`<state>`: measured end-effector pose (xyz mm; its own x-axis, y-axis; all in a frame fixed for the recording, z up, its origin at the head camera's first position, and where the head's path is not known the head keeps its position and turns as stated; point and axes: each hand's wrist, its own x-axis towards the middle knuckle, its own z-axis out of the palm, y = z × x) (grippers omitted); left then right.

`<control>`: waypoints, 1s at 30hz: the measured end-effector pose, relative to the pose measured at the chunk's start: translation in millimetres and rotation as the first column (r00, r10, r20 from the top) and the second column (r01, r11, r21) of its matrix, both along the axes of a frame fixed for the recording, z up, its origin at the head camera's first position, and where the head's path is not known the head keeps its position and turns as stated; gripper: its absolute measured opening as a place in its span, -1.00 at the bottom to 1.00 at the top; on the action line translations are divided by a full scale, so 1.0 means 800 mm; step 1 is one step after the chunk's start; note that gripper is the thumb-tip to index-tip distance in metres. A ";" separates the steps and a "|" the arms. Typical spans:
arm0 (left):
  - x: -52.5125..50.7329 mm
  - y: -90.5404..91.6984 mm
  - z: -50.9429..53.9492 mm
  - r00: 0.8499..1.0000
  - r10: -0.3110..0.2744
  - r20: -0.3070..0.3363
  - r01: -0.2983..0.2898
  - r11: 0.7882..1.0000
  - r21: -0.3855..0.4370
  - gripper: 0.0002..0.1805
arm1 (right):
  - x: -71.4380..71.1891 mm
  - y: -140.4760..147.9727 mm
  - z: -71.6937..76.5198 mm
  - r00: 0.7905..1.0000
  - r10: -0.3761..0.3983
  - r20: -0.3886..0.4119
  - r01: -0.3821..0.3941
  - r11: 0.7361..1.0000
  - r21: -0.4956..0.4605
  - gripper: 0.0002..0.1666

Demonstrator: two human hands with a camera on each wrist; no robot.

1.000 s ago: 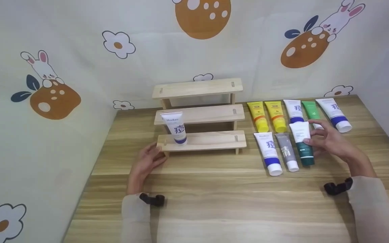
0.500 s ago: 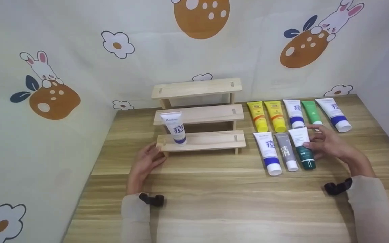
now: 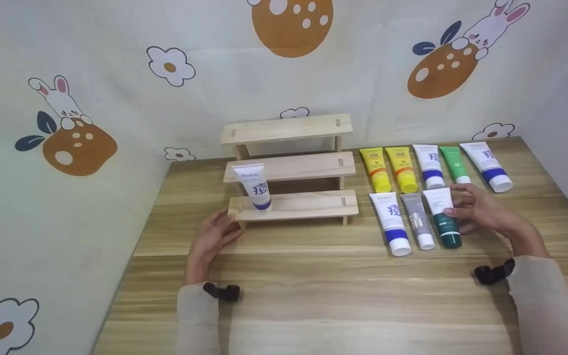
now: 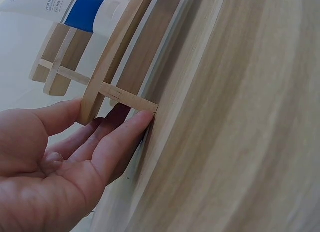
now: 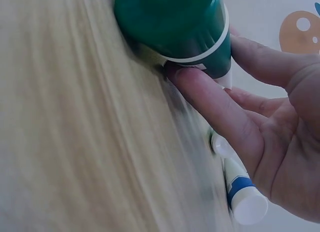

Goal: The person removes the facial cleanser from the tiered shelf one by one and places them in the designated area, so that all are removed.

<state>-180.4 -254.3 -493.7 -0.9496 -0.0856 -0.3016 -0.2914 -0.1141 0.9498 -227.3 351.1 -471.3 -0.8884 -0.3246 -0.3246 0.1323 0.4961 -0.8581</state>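
My right hand (image 3: 483,209) holds a white and dark-green squeeze tube (image 3: 444,224) by its right side, at the end of the front row of tubes. In the right wrist view, the thumb lies along the tube's side and a finger (image 5: 215,104) reaches beneath its green end. My left hand (image 3: 212,234) grips the left end of the bottom step of a three-tier wooden display rack (image 3: 308,204). Its thumb touches the board and a fingertip (image 4: 145,117) meets the leg. A white and blue tube (image 3: 256,187) stands cap-down on that step.
Beside the held tube lie a grey tube (image 3: 418,222) and a white and blue tube (image 3: 391,224). Behind them is a row with two yellow tubes (image 3: 375,170), a green tube (image 3: 455,165) and white and blue ones (image 3: 488,166). A patterned cloth wall (image 3: 215,98) borders the wooden table (image 3: 313,286).
The white and green tube has come down toward the table and slightly nearer, beside the grey tube, with my right hand still on it. My left hand stays on the rack.
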 end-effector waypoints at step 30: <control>-0.001 0.001 0.000 1.000 0.002 0.012 -0.001 1.000 -0.017 -0.49 | 0.002 -0.002 0.010 0.999 -0.028 0.032 0.023 0.988 0.152 0.02</control>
<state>-181.5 -253.5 -493.6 -0.9459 -0.0922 -0.3112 -0.3024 -0.0987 0.9481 -225.5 349.2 -463.6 -0.8836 -0.2466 -0.3981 0.1741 0.6162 -0.7681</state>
